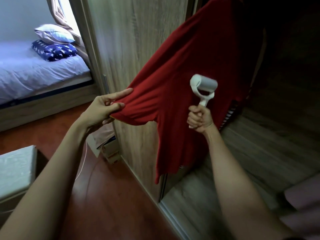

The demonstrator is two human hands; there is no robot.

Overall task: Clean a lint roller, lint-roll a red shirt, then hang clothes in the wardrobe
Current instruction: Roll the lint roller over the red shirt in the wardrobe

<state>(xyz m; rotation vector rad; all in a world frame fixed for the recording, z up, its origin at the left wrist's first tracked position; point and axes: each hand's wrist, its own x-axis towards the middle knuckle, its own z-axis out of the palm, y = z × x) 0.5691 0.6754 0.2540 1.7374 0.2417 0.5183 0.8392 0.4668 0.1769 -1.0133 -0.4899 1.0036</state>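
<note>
A red shirt (183, 70) hangs at the open wardrobe (270, 129), its top out of sight in the dark. My left hand (103, 110) pinches the shirt's sleeve hem and pulls it out to the left, index finger stretched along the cloth. My right hand (200, 118) is a fist around the handle of a white lint roller (204, 87). The roller head rests against the shirt's front, near the middle of the body. A striped garment (228, 115) peeks out behind the shirt's right edge.
The wooden wardrobe door (121, 49) stands just left of the shirt. A bed (34, 71) with a star-patterned blanket (53, 50) and a pillow (53, 34) lies at the back left. A pale box (15, 170) sits at the lower left on the red-brown floor (107, 196). Boxes (109, 148) lean beside the wardrobe.
</note>
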